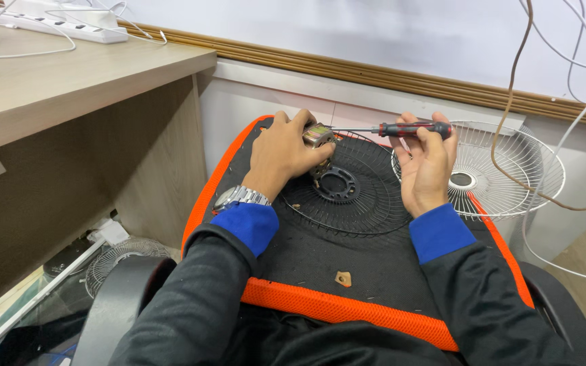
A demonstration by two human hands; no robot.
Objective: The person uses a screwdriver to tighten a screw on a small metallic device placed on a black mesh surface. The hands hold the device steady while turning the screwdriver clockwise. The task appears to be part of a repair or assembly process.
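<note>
Your left hand (285, 150) is curled tight over a small metal fan motor (319, 135), the grip pressed around its body so only a silvery corner shows past your knuckles. The motor sits on the black wire fan guard (347, 203), just above the guard's round black hub ring (337, 184). Your right hand (427, 163) is turned palm-up on the guard's right edge, fingers folded over the red-and-black handle of a screwdriver (412, 128); its thin steel shaft runs level to the left and its tip meets the motor.

The black guard is a flat disc of thin radial wires and lies on a chair seat (320, 257) of black mesh fabric edged in orange mesh. A small tan scrap (342, 278) lies on the seat, nearer you than the guard. A second guard, white wire (503, 169), stands to the black guard's right, partly behind your right hand. A third wire guard (120, 261) lies on the floor to the lower left of the seat. That makes three guards, one motor, one screwdriver.

You wear a metal-link wristwatch (240, 197) on the left wrist, above a blue cuff
</note>
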